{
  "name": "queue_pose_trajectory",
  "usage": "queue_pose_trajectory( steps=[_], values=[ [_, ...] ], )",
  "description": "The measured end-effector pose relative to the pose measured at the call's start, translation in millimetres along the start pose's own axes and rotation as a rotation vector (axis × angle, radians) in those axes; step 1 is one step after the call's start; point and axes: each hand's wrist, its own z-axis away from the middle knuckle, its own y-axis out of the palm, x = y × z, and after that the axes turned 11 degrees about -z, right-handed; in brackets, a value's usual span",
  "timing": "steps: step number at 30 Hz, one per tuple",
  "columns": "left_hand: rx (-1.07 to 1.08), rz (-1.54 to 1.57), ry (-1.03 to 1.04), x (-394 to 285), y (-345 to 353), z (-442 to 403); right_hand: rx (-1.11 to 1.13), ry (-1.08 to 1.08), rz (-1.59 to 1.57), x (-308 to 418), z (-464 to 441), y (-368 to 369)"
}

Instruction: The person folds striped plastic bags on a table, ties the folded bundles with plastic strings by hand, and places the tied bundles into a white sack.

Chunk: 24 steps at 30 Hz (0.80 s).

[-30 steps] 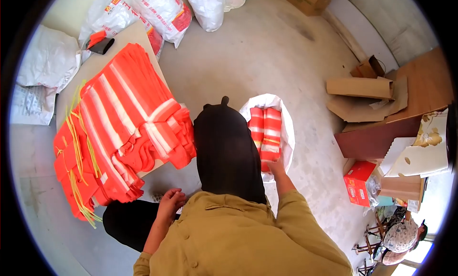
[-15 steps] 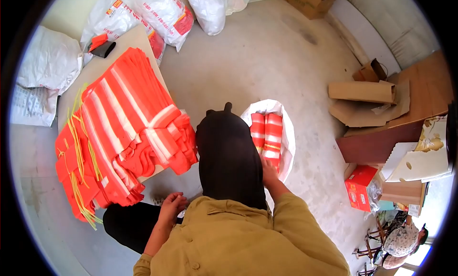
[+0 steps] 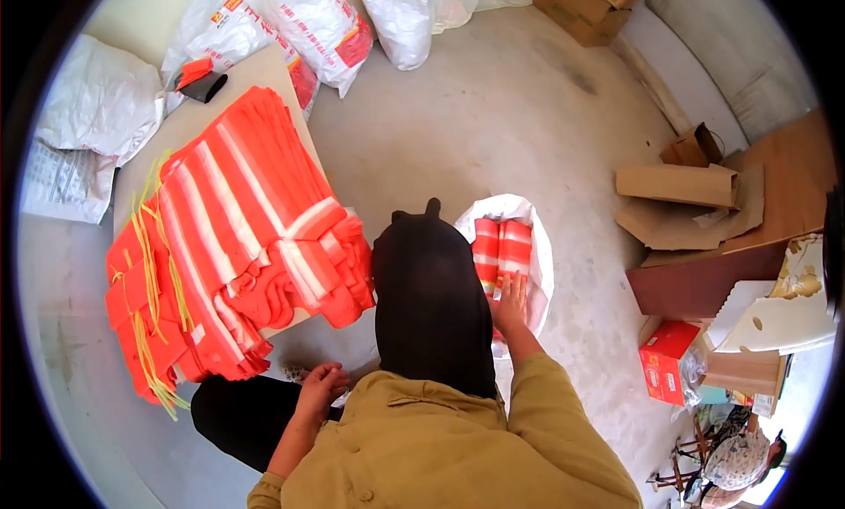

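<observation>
My right hand (image 3: 510, 308) lies with stretched fingers on red-and-white striped rolled bundles (image 3: 514, 245) inside an open white sack (image 3: 543, 285) on the floor, just right of my knee. My left hand (image 3: 322, 389) hovers over my lap, fingers loosely bent, with nothing visible in it. In front of it, to the left, is a big stack of red-and-white striped vests or cloth pieces (image 3: 251, 210) on a low board (image 3: 304, 131). Yellow ties (image 3: 150, 285) drape over the stack's near left side.
Filled white sacks (image 3: 304, 25) line the back wall and left side. A black and red piece of cloth (image 3: 202, 82) lies at the board's far end. To the right are cardboard boxes (image 3: 678, 188) and a red box (image 3: 664, 359). Another person (image 3: 738, 461) sits at the lower right.
My right hand has shifted from the sack's near inner edge up onto the bundles, its fingers now stretched out. My left hand stays nearly in place. The whole view has shifted slightly.
</observation>
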Motion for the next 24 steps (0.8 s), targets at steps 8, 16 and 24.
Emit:
queue_pose_trajectory(
  steps=[8,16,24],
  values=[
    [-0.017,-0.008,-0.003,-4.7,0.4,4.7,0.225,-0.040,0.172,-25.2,-47.6,11.2],
    [0.008,0.021,0.017,-0.9,-2.4,3.0,-0.024,-0.167,0.273,-16.0,11.3,16.7],
    [0.035,-0.001,0.022,2.0,-5.0,2.8,0.199,-0.067,0.183,-37.5,45.8,-9.7]
  ],
)
